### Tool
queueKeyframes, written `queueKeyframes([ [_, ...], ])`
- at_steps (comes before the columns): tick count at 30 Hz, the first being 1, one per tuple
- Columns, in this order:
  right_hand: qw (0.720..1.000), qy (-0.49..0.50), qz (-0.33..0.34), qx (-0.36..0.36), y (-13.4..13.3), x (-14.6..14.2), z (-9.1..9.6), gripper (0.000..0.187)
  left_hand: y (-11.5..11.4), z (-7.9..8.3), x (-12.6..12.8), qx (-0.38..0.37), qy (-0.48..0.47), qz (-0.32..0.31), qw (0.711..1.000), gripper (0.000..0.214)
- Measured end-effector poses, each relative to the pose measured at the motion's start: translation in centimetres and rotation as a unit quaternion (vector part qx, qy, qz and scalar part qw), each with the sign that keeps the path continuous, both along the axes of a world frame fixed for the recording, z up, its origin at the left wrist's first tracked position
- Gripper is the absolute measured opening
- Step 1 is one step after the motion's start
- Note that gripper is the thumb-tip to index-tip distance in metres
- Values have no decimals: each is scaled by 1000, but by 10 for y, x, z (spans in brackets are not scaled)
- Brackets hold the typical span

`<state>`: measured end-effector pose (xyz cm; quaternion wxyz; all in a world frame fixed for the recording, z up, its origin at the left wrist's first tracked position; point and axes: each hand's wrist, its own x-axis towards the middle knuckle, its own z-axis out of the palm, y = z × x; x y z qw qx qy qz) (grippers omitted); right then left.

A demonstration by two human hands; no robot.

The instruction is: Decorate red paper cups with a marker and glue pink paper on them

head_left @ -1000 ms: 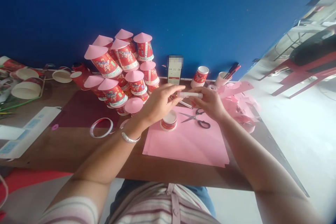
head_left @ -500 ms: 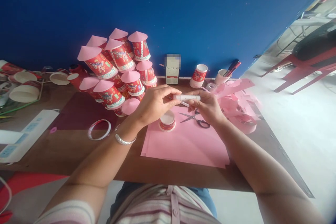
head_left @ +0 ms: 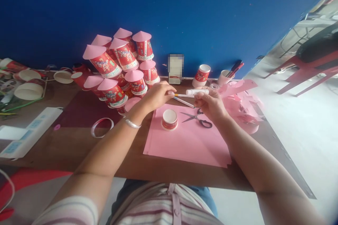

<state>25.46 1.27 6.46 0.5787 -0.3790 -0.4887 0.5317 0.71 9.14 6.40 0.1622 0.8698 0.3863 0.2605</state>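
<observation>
My right hand [head_left: 212,103] is closed around a white tube [head_left: 194,92] that looks like a glue stick. My left hand [head_left: 160,95] is apart from the tube, its fingertips pinched over a small pale thing I cannot make out. Thin pens [head_left: 185,102] lie between the hands, one with an orange end close to my left fingertips. Below the hands, a short cut-down red paper cup [head_left: 169,119] stands on pink paper sheets [head_left: 185,144]. Scissors [head_left: 198,118] with dark handles lie partly opened on the same sheets.
Red paper cups with pink cone tops [head_left: 107,65] are stacked at the left against the blue wall. A phone [head_left: 175,70], a red cup [head_left: 202,74] and a pen cup [head_left: 224,77] stand behind. Pink paper scraps [head_left: 243,103] are heaped right; a paper ring [head_left: 102,127] lies left.
My left hand has come off the end of the white tube and moved slightly left. My right hand has kept the tube and shifted a little right.
</observation>
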Motion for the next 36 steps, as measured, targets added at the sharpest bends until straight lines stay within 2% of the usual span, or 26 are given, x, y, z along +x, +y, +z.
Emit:
queueKeyframes([
  [3,1000,7,0,-16,1,-5,-8,46,11,-14,12,-37,137,20,990,29],
  [7,1000,-4,-1,-16,2,-4,-18,47,10,-20,15,-48,180,8,982,28],
  [10,1000,-26,8,-11,3,-2,-25,48,6,-15,12,-45,191,8,981,25],
  [13,999,-49,9,-8,5,1,-32,47,-2,-2,8,-34,187,26,982,29],
  [15,998,-61,11,-4,4,2,-34,45,-10,11,5,-16,163,44,986,33],
  [17,998,-66,15,7,2,2,-33,44,-22,25,4,-2,95,47,994,32],
  [21,996,-69,36,51,-5,-2,-27,43,-51,40,8,-71,-81,-9,994,39],
  [23,994,-72,51,64,-9,-4,-24,44,-62,41,11,-85,-115,-39,989,41],
  [26,994,-64,36,79,-15,-8,-23,44,-74,40,15,-18,-141,-27,990,24],
  [30,992,-36,-2,117,-21,-12,-18,30,-81,40,13,43,-180,-23,982,16],
  [33,994,-39,29,97,-24,-12,-14,27,-85,37,10,68,-200,-39,977,13],
  [36,993,-57,78,67,-26,-10,-14,39,-88,34,8,96,-201,-53,973,12],
])
